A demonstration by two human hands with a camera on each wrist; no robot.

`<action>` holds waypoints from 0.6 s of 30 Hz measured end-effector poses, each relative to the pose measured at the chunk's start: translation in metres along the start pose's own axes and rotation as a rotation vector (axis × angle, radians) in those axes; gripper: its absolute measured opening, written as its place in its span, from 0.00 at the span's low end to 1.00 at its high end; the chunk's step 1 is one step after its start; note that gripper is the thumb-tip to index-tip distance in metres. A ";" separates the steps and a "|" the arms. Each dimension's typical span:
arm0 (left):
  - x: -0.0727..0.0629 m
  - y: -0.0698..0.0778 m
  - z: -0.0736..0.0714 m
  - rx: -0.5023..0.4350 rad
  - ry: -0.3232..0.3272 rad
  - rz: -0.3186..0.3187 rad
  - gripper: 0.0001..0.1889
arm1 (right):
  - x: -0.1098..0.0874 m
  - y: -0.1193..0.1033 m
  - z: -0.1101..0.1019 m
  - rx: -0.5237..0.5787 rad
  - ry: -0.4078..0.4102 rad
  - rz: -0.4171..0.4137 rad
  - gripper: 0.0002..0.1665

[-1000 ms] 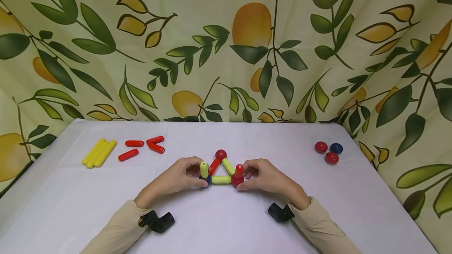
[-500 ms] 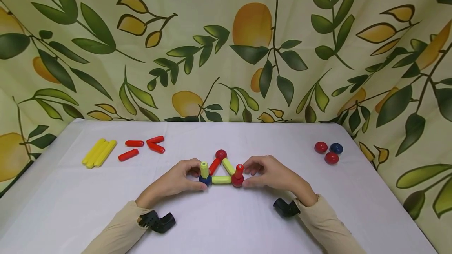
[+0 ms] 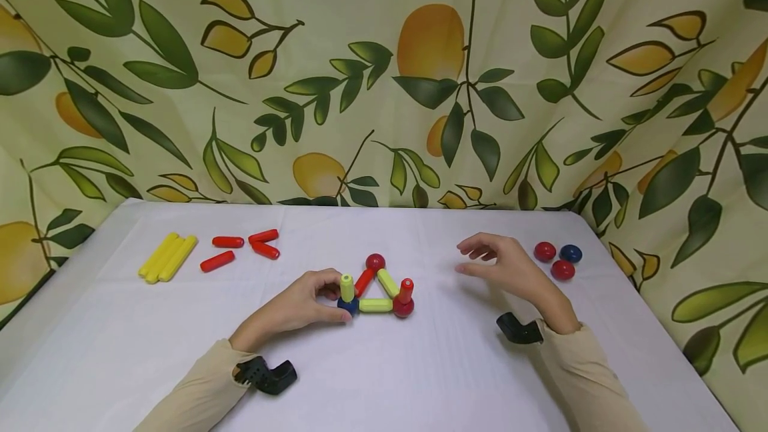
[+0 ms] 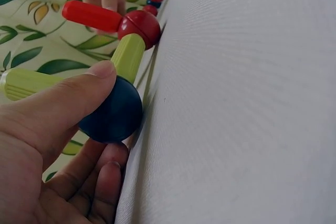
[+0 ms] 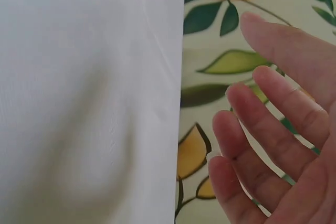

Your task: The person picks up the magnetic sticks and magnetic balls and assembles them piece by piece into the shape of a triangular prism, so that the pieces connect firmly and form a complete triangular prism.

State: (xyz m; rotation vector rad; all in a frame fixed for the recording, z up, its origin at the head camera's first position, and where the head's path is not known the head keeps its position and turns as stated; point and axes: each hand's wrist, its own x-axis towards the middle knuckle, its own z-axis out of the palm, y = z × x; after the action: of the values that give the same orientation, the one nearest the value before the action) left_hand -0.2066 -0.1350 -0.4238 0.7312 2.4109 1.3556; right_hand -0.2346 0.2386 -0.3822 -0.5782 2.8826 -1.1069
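Note:
A triangle of balls and sticks lies mid-table: a blue ball [image 3: 347,307] at left, a red ball [image 3: 403,307] at right, another red ball [image 3: 375,262] at the far corner. A yellow-green stick [image 3: 376,305] joins the near pair; a red stick [image 3: 363,282] and a second yellow-green stick [image 3: 388,283] form the other sides. A yellow-green stick [image 3: 347,287] rises from the blue ball, a red stick [image 3: 406,290] from the near red one. My left hand [image 3: 306,302] holds the blue ball [image 4: 114,113] between thumb and fingers. Nothing is in my right hand [image 3: 510,265], raised with fingers spread [image 5: 247,114].
Yellow sticks [image 3: 168,257] lie together at the back left, with several loose red sticks [image 3: 228,242] beside them. At the back right sit two red balls [image 3: 563,270] and a blue ball [image 3: 571,254]. A patterned curtain [image 3: 336,85] hangs behind the white table [image 3: 384,379].
My right hand has left the near red ball and moved right, toward the loose balls. My left hand stays at the blue ball, and the triangle keeps its place.

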 end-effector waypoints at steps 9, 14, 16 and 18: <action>0.000 -0.002 0.001 -0.002 0.003 -0.012 0.16 | -0.001 0.014 -0.014 -0.072 0.072 0.023 0.22; 0.000 -0.002 0.001 0.005 0.006 -0.021 0.15 | -0.004 0.021 -0.022 -0.091 0.105 0.049 0.23; 0.000 -0.002 0.001 0.009 0.004 -0.017 0.15 | -0.006 0.025 -0.027 -0.105 0.115 0.054 0.23; 0.000 -0.001 0.001 0.005 0.004 -0.022 0.15 | -0.008 0.028 -0.031 -0.120 0.125 0.059 0.23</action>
State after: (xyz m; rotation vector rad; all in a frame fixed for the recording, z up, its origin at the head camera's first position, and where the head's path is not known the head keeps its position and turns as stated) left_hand -0.2070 -0.1349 -0.4254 0.7019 2.4184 1.3446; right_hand -0.2407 0.2806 -0.3784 -0.4375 3.0680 -1.0035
